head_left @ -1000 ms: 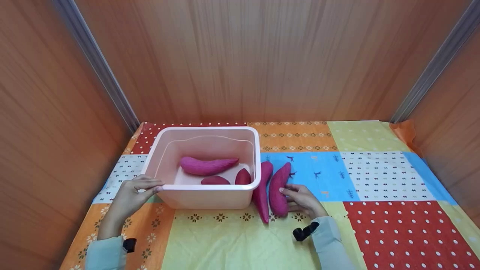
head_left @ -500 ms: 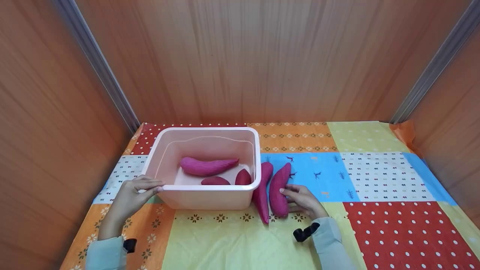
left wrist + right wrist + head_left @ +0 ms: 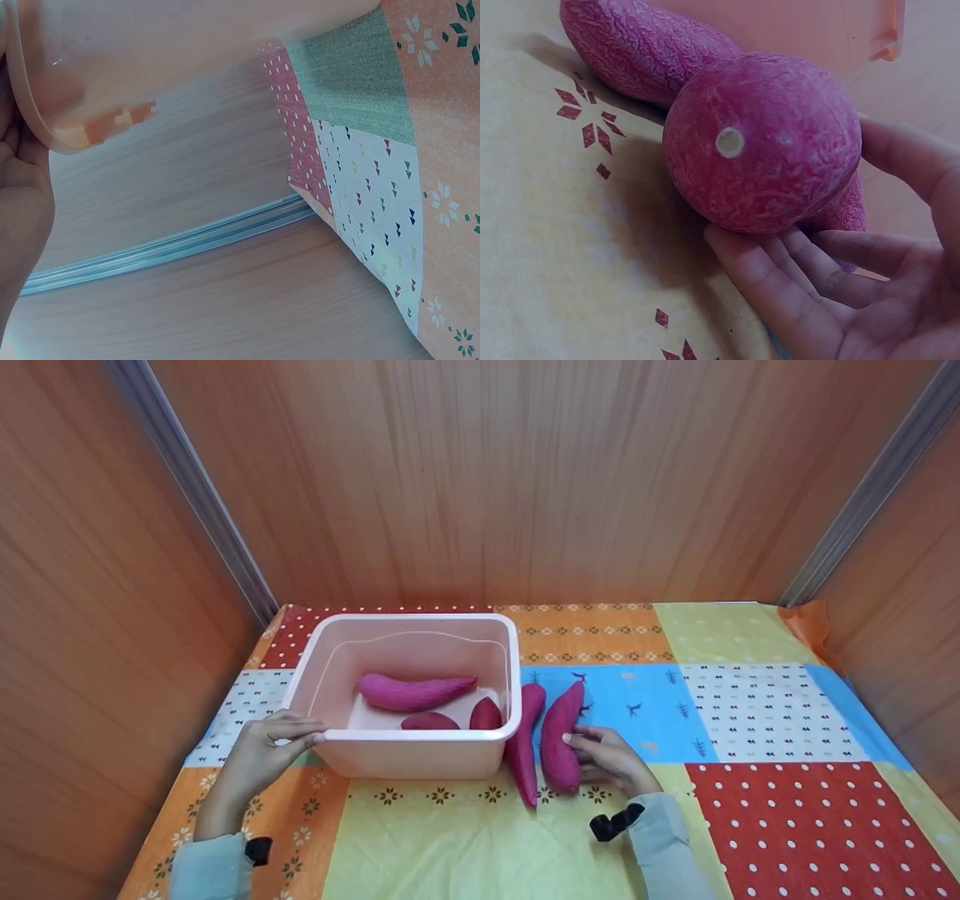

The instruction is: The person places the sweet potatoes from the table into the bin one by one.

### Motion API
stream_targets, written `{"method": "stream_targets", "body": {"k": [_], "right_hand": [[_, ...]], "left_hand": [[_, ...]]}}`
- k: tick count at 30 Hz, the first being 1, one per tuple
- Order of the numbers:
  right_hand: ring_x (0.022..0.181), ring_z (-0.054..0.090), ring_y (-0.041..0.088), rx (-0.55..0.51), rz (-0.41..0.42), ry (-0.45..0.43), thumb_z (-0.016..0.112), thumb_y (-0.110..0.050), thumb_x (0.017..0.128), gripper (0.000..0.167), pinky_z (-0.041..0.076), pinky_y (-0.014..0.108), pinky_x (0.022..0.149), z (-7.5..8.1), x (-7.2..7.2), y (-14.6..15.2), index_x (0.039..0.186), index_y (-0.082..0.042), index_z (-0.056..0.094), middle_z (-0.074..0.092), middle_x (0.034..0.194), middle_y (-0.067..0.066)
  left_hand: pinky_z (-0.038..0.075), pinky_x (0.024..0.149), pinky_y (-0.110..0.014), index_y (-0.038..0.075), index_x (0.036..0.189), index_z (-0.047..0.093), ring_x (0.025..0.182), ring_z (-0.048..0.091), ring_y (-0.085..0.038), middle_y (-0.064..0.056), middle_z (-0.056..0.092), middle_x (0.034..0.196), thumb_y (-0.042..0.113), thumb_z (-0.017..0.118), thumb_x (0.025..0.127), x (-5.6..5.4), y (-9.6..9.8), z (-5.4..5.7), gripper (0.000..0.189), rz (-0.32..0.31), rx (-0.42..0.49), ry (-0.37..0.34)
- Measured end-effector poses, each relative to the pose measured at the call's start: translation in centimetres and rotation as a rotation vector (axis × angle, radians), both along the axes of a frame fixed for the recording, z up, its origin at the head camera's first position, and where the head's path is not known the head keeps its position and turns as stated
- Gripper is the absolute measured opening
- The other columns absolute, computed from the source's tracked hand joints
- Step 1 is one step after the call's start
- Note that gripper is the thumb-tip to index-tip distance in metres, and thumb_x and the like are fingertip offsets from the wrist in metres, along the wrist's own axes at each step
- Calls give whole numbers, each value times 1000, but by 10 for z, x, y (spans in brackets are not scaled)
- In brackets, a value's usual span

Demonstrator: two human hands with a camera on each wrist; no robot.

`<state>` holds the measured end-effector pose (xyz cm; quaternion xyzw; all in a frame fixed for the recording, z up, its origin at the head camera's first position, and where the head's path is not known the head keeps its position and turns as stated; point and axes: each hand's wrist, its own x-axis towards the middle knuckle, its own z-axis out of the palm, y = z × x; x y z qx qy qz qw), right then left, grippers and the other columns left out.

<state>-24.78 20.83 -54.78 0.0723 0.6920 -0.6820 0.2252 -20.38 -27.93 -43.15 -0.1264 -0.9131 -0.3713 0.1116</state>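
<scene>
At its near left corner, a pale pink plastic bin (image 3: pixel 420 757) has its rim pinched by my left hand (image 3: pixel 259 750). To the right of the bin, my right hand (image 3: pixel 611 757) grips a long purple-pink sweet potato (image 3: pixel 560 742). Its thumb lies on top and the fingers curl beneath, as the right wrist view shows, where a pale round spot marks the blunt end of the sweet potato (image 3: pixel 761 142). A second slim sweet potato (image 3: pixel 527 750) lies between that one and the bin wall. Inside the bin rest another purple sweet potato (image 3: pixel 412 692) and two dark red pieces (image 3: pixel 430 721), partly hidden by the near rim.
A patchwork-patterned cloth (image 3: pixel 795 817) covers the table. Wood-grain panels (image 3: pixel 525 480) enclose the back and both sides, joined by metal strips (image 3: pixel 202 487) at the corners. A bunched orange cloth edge (image 3: pixel 810 626) sits at the back right.
The right hand and the sweet potato in it have shifted very slightly to the right, away from the neighbouring one. The left hand and the bin stay where they were.
</scene>
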Motion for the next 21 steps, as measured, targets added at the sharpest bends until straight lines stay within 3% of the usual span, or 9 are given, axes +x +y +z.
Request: {"method": "stream_targets", "body": {"k": [5, 13, 21], "right_hand": [[86, 68, 21, 24, 13, 43, 67, -35, 90, 77, 58, 39, 77, 5, -2, 2, 148, 0, 30, 68, 108, 14], [100, 66, 19, 88, 19, 111, 66, -37, 90, 79, 57, 34, 81, 15, -5, 3, 148, 2, 30, 63, 123, 18], [94, 66, 17, 72, 41, 115, 66, -38, 91, 77, 58, 35, 77, 21, -6, 3, 148, 0, 31, 66, 116, 13]], "left_hand": [[46, 82, -7, 12, 102, 77, 89, 59, 3, -1, 75, 96, 12, 76, 81, 0, 0, 0, 21, -8, 9, 3], [47, 79, -6, 10, 100, 77, 87, 60, 5, -2, 75, 93, 8, 77, 79, -1, 0, -2, 20, -22, 7, 65], [44, 81, -5, 12, 101, 77, 88, 59, 5, 0, 75, 94, 10, 77, 80, 0, 0, -2, 21, 1, -13, 38]]}}
